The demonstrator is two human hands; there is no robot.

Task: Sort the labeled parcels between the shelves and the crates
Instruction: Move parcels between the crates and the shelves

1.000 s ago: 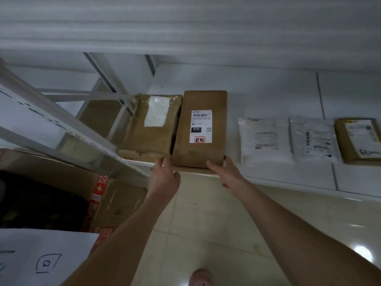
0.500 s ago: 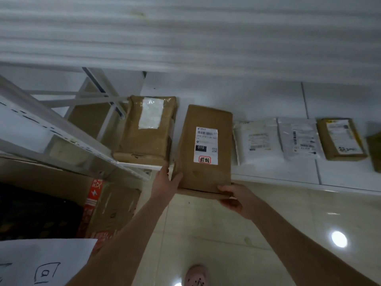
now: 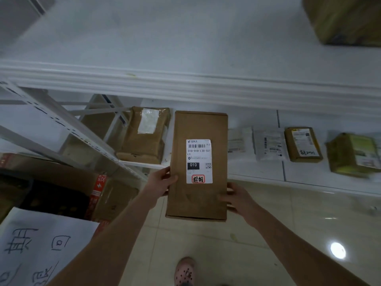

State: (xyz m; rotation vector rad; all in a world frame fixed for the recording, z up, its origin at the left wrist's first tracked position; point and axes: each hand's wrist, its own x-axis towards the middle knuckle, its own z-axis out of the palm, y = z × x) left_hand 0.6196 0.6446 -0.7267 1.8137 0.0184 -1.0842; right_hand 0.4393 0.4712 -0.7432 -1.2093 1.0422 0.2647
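Two hands on one brown box (image 3: pixel 198 166), held flat with its label (image 3: pixel 199 161) up. Left hand (image 3: pixel 162 180) gripping the left long edge, thumb on top, fingers hidden beneath. Right hand (image 3: pixel 237 200) gripping the right long edge closer to the near corner, fingers curled round it, tips partly lost under the cardboard. Far end of the box over the front edge of the lower shelf (image 3: pixel 266 169), near end out over the floor (image 3: pixel 268 223); touching the shelf or clear of it, impossible to tell. On the label, a barcode, "010" on a black patch and a red-framed stamp; smaller print too fine to read.

Toward the shelf's left end, a brown packet (image 3: pixel 144 137) just beside the box. To the right, a white bag (image 3: pixel 240 141) partly hidden behind the box, a second white bag (image 3: pixel 269 145), a small brown parcel (image 3: pixel 303 144), then a greenish parcel (image 3: pixel 353 154), blurred and near the frame's right edge. On the upper shelf (image 3: pixel 185 38), at the right, another parcel (image 3: pixel 346 19), cut off at the top. Below left, cartons (image 3: pixel 111 201) in shadow, contents unclear, and a sheet (image 3: pixel 41 244) of handwritten characters, cut off. At the bottom, one shoe (image 3: pixel 184 271).
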